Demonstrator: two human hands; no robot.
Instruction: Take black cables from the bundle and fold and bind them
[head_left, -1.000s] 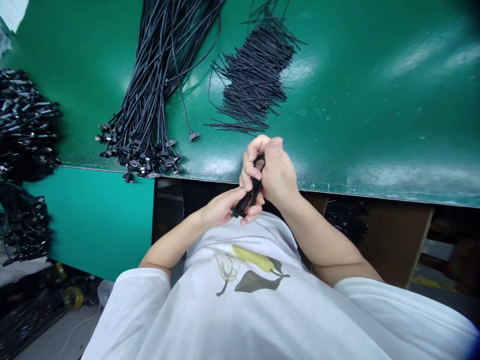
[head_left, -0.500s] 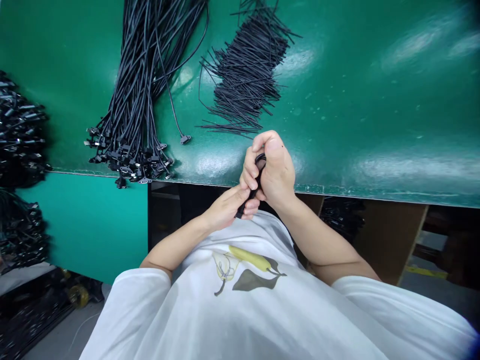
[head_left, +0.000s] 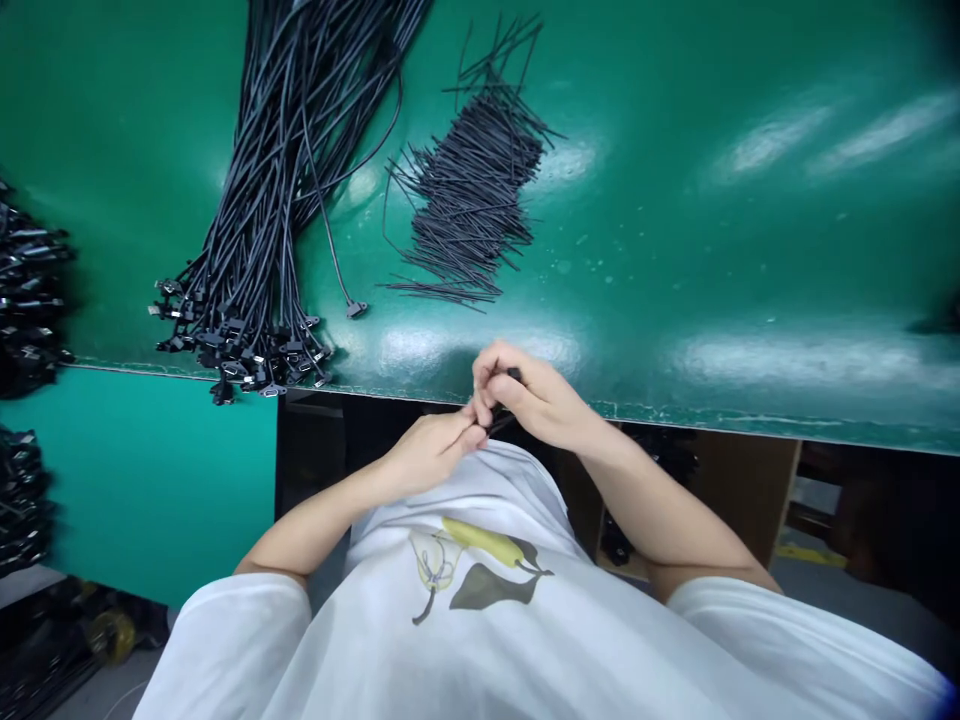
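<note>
Both my hands meet at the near edge of the green table (head_left: 675, 250), just above my white shirt. My right hand (head_left: 534, 400) is closed around a coiled black cable (head_left: 512, 376), of which only a small dark bit shows between the fingers. My left hand (head_left: 433, 448) pinches the same cable from below, fingertips touching those of the right hand. Most of the cable is hidden inside the hands.
A long bundle of black cables with connectors (head_left: 255, 250) lies on the table to the left. A pile of short black ties (head_left: 469, 200) lies behind my hands. More black cable heaps (head_left: 26, 290) sit at the far left edge.
My hands have dropped lower and closer to my body, and the right hand has turned down over the cable, so less of it shows. The view has tilted slightly.
</note>
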